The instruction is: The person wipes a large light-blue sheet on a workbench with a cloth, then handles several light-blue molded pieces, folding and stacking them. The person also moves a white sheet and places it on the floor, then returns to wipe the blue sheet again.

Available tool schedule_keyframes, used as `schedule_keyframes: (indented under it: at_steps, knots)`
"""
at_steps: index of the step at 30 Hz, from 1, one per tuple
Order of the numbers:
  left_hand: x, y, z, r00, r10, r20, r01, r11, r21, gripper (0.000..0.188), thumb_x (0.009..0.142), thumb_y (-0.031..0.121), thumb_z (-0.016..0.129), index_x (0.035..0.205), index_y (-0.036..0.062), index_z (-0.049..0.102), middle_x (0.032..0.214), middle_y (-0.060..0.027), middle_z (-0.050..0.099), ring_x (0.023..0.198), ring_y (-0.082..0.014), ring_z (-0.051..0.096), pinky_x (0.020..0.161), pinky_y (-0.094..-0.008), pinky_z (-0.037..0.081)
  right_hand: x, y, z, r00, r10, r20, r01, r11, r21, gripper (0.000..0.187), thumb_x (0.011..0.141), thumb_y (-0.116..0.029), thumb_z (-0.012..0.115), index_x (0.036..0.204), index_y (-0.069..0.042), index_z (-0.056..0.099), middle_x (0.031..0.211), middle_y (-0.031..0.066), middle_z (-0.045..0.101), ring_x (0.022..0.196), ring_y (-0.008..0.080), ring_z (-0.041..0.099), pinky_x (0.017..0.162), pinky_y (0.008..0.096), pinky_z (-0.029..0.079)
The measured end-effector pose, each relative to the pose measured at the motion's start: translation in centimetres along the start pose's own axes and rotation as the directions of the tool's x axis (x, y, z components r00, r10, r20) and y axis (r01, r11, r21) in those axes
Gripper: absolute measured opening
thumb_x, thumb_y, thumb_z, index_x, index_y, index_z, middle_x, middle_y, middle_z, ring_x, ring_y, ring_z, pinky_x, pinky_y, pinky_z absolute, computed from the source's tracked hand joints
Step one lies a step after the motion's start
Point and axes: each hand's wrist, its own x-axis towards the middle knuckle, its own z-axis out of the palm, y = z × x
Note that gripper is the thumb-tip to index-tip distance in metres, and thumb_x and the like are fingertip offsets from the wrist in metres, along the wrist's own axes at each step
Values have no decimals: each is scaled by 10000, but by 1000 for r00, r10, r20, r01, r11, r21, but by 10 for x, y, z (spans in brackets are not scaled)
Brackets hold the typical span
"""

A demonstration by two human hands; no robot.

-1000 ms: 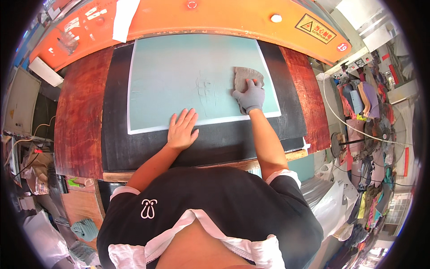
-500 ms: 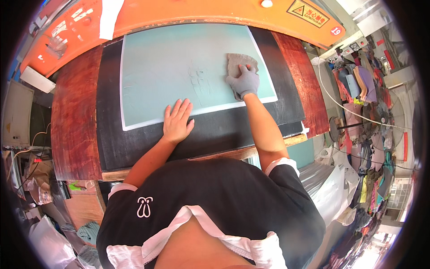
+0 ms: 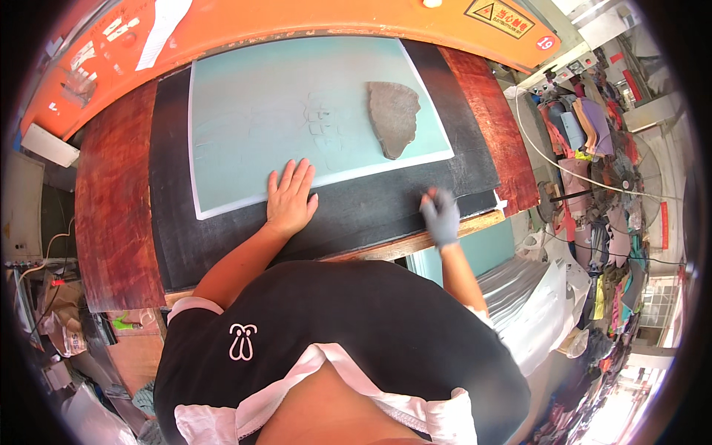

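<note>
A pale green sheet [image 3: 245, 133] with a white border lies on a black mat [image 3: 356, 211]; wrinkles show around its middle. My bare left hand [image 3: 293, 196] rests flat across the sheet's near edge, fingers slightly spread. On the sheet's right part lies an irregular grey-brown pad [image 3: 394, 117], with no hand on it. My right hand [image 3: 441, 213], in a grey glove with bare fingertips, is over the mat's near right edge, apart from the sheet and the pad. Motion blurs its fingers, so I cannot make out whether they hold anything.
Reddish-brown boards [image 3: 115, 200] flank the mat on both sides. An orange machine body [image 3: 297, 18] runs along the far edge. To the right of me is a stack of thin, shiny white sheets [image 3: 523, 297], with a fan [image 3: 623, 178] and hanging clothes [image 3: 586, 119] beyond.
My right hand has let go of the grey-brown pad and moved back toward me, to the table's near right edge. The pad stays on the sheet. My left hand rests where it was.
</note>
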Motion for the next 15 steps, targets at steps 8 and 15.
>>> schedule_keyframes:
  at_steps: [8, 15]
  knots:
    - [51, -39, 16, 999, 41, -33, -38, 997, 65, 616, 740, 257, 657, 1286, 51, 458, 1385, -89, 404, 1283, -288, 348, 1029, -543, 222, 17, -14, 33, 914, -372, -164, 346, 923, -167, 104, 677, -122, 646, 711, -100, 550, 709, 95, 557, 609, 314, 532, 539, 416, 428]
    - [138, -83, 10, 985, -4, -172, 4, 1000, 2, 482, 742, 266, 637, 1164, 60, 528, 1259, -138, 475, 1210, -297, 394, 994, -527, 260, 122, -34, 75, 899, -389, -201, 369, 920, -131, 122, 696, -170, 638, 637, -96, 561, 649, 96, 555, 587, 315, 550, 537, 428, 446]
